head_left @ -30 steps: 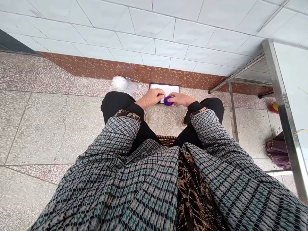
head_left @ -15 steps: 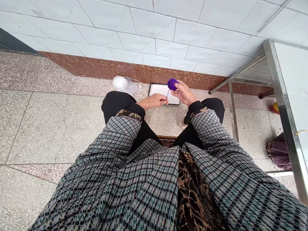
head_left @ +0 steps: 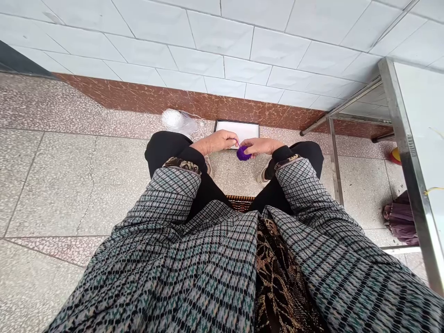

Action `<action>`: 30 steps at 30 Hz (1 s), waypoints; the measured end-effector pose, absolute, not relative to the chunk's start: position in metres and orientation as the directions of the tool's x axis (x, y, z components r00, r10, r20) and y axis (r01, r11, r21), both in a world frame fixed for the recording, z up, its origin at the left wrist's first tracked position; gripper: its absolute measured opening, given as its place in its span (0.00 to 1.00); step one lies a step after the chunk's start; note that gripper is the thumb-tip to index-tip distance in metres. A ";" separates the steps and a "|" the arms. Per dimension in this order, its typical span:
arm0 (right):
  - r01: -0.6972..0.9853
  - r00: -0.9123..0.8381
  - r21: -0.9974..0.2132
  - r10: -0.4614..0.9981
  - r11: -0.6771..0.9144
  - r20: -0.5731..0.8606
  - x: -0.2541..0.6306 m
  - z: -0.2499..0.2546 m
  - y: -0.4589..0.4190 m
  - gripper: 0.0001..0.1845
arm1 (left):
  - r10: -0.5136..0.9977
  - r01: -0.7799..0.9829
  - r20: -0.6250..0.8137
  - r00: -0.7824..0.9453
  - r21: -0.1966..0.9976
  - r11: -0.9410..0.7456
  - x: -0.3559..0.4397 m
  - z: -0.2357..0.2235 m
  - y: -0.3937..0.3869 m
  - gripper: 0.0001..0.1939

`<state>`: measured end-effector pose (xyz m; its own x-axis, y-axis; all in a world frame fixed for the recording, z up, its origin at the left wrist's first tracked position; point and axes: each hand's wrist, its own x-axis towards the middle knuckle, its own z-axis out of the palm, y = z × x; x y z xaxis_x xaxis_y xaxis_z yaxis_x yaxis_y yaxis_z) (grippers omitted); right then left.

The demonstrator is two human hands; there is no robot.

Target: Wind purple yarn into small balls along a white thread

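Note:
A purple yarn ball (head_left: 243, 153) sits in the fingers of my right hand (head_left: 259, 146), which is closed around its upper side. My left hand (head_left: 219, 140) pinches the purple strand just left of the ball, and a short length of it runs between the two hands. Both hands hover between my knees, over the near edge of a white tray with a dark rim (head_left: 237, 126) on the floor. To the left, beyond my knee, lies a white yarn ball (head_left: 172, 120) partly in clear plastic, with loose white strands beside it.
A tiled wall (head_left: 239, 69) with a brown marbled base runs ahead. On the right stands a metal-framed table (head_left: 412, 138), with a dark purple cloth item (head_left: 402, 219) below it. Part of a woven seat (head_left: 240, 202) shows between my legs.
My right hand has brought the purple yarn ball down towards me and turned over it. My left hand has shifted slightly left and up, still pinching the strand.

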<state>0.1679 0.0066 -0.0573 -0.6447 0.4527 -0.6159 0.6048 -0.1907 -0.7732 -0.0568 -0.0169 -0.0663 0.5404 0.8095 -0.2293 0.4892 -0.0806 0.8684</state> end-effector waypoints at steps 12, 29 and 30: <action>0.129 -0.886 -0.919 0.374 -0.374 -0.276 0.193 -0.045 0.010 0.21 | 0.885 0.156 -0.153 0.440 0.983 0.093 -0.069 -0.050 -0.021 0.12; 0.552 -0.430 -0.762 0.667 -0.339 -0.609 0.161 -0.049 0.005 0.16 | 0.864 0.531 -0.121 0.489 0.827 -0.185 -0.047 -0.058 -0.023 0.12; 0.561 -0.505 -0.760 0.591 -0.328 -0.629 0.162 -0.047 0.003 0.16 | 0.893 0.547 -0.101 0.439 0.818 -0.177 -0.049 -0.059 -0.022 0.12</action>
<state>0.1623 0.0031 -0.0469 -0.5054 0.5912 -0.6286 0.5609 -0.3284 -0.7599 -0.0485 -0.0219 -0.0594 0.4395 0.8925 -0.1011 0.5468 -0.1765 0.8184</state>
